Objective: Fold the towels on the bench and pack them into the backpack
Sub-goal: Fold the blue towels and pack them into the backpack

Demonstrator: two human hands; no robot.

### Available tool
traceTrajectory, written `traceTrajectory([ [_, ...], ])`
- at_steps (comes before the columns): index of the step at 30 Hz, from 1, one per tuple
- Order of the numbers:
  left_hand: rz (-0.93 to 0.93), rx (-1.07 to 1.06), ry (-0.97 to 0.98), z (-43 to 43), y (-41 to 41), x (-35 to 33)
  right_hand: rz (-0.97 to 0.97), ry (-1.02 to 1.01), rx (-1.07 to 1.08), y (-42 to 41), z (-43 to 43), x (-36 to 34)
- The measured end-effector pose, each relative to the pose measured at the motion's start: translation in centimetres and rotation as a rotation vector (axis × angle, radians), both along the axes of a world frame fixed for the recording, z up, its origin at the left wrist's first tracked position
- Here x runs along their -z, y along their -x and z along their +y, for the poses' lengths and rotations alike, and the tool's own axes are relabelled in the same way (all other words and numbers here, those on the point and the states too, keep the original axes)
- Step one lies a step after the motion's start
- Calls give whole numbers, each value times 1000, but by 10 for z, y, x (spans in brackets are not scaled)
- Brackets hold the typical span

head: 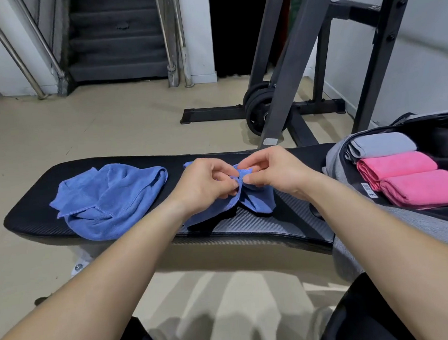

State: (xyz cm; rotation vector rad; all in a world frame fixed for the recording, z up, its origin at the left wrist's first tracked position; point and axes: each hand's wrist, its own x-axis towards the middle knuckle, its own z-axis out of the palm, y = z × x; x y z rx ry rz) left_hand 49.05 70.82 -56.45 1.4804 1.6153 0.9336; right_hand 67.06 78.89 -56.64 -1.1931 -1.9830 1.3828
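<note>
At the centre of the frame, the left hand (205, 182) and right hand (274, 174) meet, each pinching the edge of a blue towel (257, 203) with curled fingers. The towel droops in a bunch onto the black bench (262, 227), which runs left to right. The hands hide the towel's middle; its long axis appears to follow the bench. A second blue towel (110, 203) lies crumpled at left. At right, the open grey backpack (336, 161), cut off by the frame edge, holds a folded grey towel (381, 144), a pink towel (396, 165) and a nearer pink towel (425, 187), all lying crosswise.
</note>
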Motion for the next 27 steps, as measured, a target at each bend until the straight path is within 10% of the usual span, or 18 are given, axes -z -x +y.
traceTrajectory([
  [14,393,-115,-209,10,-2,9,88,36,-4,-6,0,-1],
  [27,271,-80,-236,15,-4,14,-53,-79,-61,-8,1,-2],
])
